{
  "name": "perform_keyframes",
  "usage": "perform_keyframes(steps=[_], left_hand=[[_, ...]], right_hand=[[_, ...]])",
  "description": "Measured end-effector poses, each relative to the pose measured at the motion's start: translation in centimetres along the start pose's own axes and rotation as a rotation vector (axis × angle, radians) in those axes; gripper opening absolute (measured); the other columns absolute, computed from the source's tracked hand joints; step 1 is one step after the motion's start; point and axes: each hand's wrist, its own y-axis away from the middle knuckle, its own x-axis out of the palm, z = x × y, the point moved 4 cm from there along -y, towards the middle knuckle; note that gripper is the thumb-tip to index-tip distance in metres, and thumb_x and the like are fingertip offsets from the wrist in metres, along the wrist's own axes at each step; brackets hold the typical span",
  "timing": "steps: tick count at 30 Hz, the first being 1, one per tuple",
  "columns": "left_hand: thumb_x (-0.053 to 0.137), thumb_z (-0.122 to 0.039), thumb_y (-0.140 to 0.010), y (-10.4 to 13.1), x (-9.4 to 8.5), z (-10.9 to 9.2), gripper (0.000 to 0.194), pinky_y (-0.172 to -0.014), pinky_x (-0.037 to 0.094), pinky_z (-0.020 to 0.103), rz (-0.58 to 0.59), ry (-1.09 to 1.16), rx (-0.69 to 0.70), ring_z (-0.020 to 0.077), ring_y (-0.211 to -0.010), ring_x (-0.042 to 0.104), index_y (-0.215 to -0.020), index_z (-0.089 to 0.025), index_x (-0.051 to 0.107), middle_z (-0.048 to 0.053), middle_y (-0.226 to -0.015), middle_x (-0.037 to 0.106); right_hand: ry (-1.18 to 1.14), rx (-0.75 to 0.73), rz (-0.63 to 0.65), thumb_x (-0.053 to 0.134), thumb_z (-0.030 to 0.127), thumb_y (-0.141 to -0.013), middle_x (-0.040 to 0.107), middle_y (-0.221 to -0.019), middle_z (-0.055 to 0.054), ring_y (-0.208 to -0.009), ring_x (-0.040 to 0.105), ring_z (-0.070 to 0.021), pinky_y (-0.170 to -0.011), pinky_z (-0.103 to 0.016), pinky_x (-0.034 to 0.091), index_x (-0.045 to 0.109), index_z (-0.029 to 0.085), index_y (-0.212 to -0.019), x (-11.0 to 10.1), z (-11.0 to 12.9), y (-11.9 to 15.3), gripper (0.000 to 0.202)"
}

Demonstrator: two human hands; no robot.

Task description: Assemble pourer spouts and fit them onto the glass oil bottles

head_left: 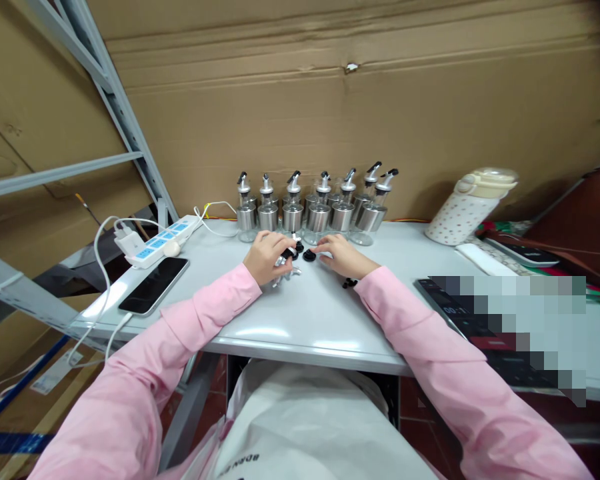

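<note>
My left hand (269,257) is closed round a pourer spout (287,253) with silver and black parts, partly hidden by the fingers. My right hand (347,255) has its fingertips at the edge of a black rubber stopper (309,255), which appears pinched there just above the table. Another black stopper (299,247) is close to the left fingertips. Small silver spout pieces (295,271) lie below the left hand. Small black pieces (349,283) lie under the right wrist. Glass-and-steel oil bottles (293,217) with pourer tops stand upright in rows behind both hands.
On the left of the grey table (300,320) are a phone (155,285) and a power strip (165,241) with white cables. To the right are a tilted dotted flask (463,210), a dark panel (473,327) partly pixelated, and a brown bag (575,220). Cardboard (280,100) rises behind.
</note>
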Motion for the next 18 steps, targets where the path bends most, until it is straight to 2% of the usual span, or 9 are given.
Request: perform_keyframes(steps=[6,10,15,18], left_hand=[[0.047,-0.022,-0.079,0.0,-0.4,0.6,0.017,-0.085,0.036,0.034,-0.068,-0.015,-0.121,0.0175,-0.088,0.058,-0.095,-0.018,0.052,0.004,-0.092,0.064],[0.047,-0.024,-0.083,0.1,-0.4,0.8,0.016,-0.085,0.036,0.034,-0.073,-0.01,-0.151,0.0175,-0.091,0.058,-0.097,-0.018,0.051,0.005,-0.097,0.063],[0.048,-0.025,-0.083,0.1,-0.3,0.8,0.017,-0.085,0.035,0.033,-0.058,0.005,-0.138,0.0172,-0.093,0.058,-0.099,-0.018,0.051,0.005,-0.097,0.063],[0.048,-0.025,-0.083,0.1,-0.3,0.8,0.017,-0.085,0.035,0.033,-0.04,0.011,-0.153,0.0173,-0.093,0.058,-0.098,-0.018,0.051,0.005,-0.097,0.064]], right_hand=[[0.04,0.014,0.031,0.049,0.012,-0.079,0.054,-0.118,-0.013,-0.105,0.046,-0.0296,-0.087,-0.039,0.04,0.05,0.021,-0.129,0.7,0.3,0.1,0.051],[0.064,-0.016,0.019,0.05,0.014,-0.079,0.055,-0.116,-0.014,-0.104,0.046,-0.0291,-0.088,-0.038,0.039,0.048,0.019,-0.13,0.8,0.7,0.0,0.052],[0.031,-0.044,-0.033,0.054,0.014,-0.077,0.06,-0.107,-0.012,-0.098,0.05,-0.0265,-0.085,-0.036,0.041,0.063,0.018,-0.112,0.0,0.9,0.1,0.036],[-0.002,-0.061,-0.035,0.054,0.012,-0.076,0.065,-0.1,-0.011,-0.094,0.055,-0.0254,-0.084,-0.035,0.043,0.067,0.016,-0.102,-0.3,1.2,0.1,0.029]])
